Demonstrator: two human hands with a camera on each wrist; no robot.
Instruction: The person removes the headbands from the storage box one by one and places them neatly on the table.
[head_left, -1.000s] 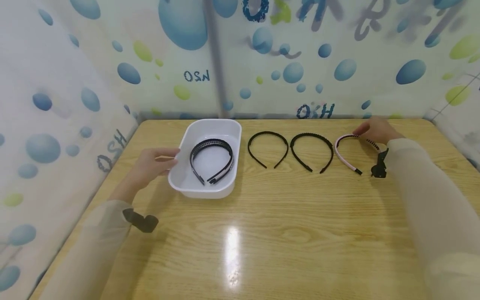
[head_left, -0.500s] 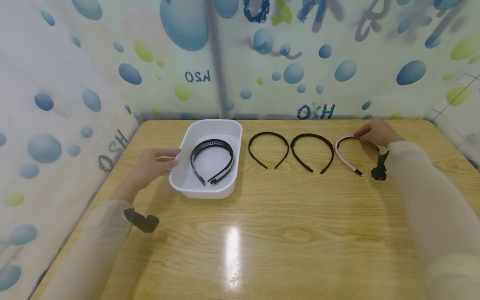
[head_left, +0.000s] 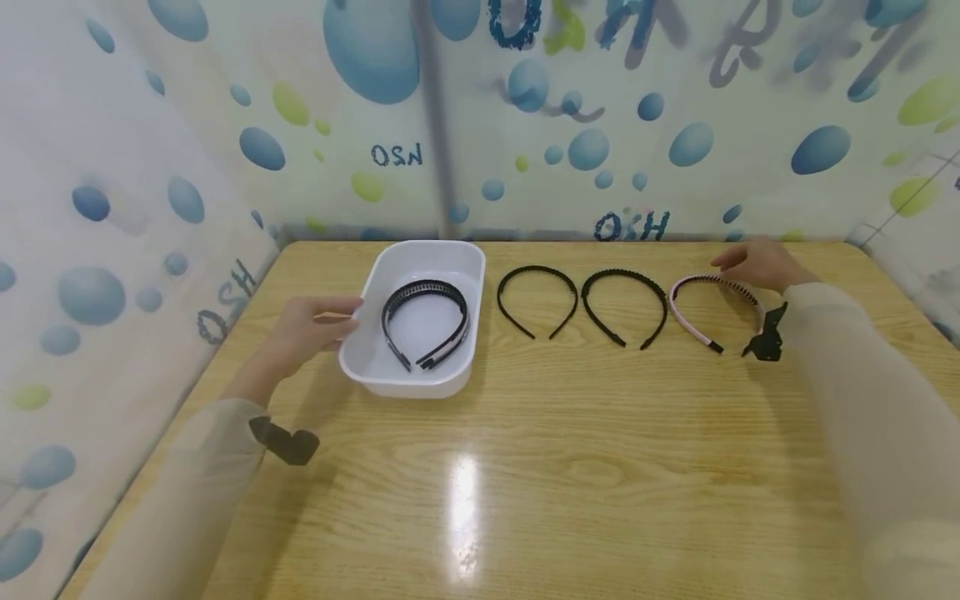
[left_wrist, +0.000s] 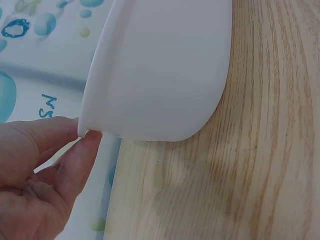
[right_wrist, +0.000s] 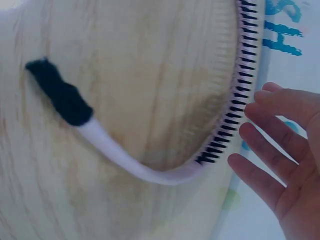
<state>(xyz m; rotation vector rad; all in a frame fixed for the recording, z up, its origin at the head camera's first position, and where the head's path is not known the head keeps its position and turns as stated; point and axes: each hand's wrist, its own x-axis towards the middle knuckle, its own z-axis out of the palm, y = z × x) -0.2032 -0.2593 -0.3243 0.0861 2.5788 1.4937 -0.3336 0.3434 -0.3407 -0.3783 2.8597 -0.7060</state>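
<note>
Headbands (head_left: 624,272), three, lie between one tub (head_left: 408,387), pinched by left hand (head_left: 303,329), and right hand (head_left: 763,264), relaxed, now lifted off the nearest.

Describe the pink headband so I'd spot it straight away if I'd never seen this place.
On the wooden table, find the white plastic tub, then follow the row of three headbands to its right. The pink headband is last, nearest the person's right hand. Its pale pink band with black teeth sets it apart from the two black headbands beside it.
</note>
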